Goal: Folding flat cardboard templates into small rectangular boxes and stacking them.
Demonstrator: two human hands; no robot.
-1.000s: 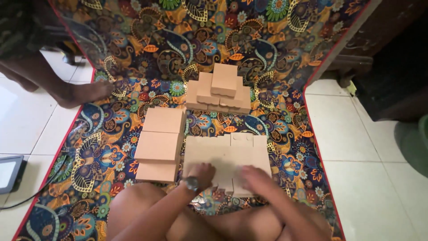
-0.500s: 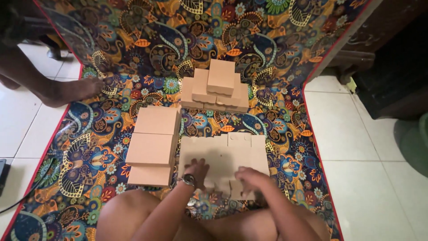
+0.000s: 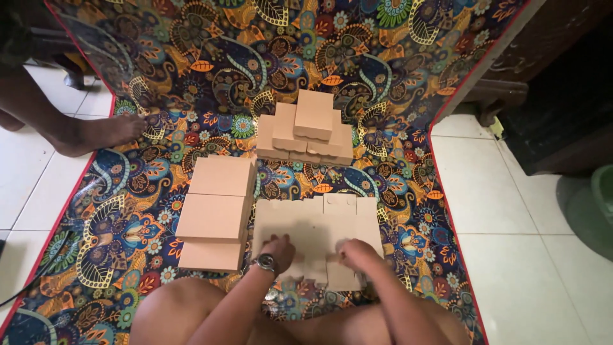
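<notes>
Head view: paisley mat (image 3: 191,76) over white floor tiles (image 3: 511,211). Left hand (image 3: 276,250) and right hand (image 3: 357,254) press flat, fingers loose, on an unfolded cardboard sheet (image 3: 306,220); folded boxes (image 3: 217,211) beside.

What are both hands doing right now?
Left hand: fingers curled, pressing on the flat cardboard sheet; no clear grip.
Right hand: fingers curled at the sheet's near edge; whether it grips cannot be told.
</notes>
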